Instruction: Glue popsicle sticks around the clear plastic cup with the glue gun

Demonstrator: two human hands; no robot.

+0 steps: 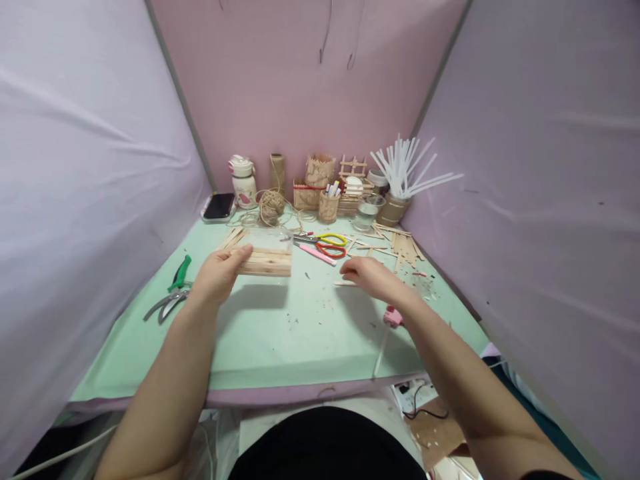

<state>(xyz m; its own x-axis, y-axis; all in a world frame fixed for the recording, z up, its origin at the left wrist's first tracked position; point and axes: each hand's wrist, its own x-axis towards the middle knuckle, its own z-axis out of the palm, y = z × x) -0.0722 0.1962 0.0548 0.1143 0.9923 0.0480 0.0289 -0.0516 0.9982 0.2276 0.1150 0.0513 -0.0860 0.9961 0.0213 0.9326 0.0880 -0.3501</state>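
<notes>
My left hand [219, 273] grips the left edge of a small box built of wooden craft sticks [266, 260] and holds it just above the green table top [280, 333]. My right hand [367, 275] hovers low over the table to the right, its fingers curled down over a single loose stick [344, 283]. Whether the fingers touch that stick I cannot tell. A pink glue gun [393, 316] lies partly hidden under my right wrist.
Green-handled pliers [173, 293] lie at the left. Yellow and red scissors [327, 243] and a pink knife [316, 253] lie behind the box. Loose sticks [403, 245] are scattered at the right. At the back stand a phone [219, 206], a bottle [243, 181], twine [271, 205] and a holder of white rods [400, 180].
</notes>
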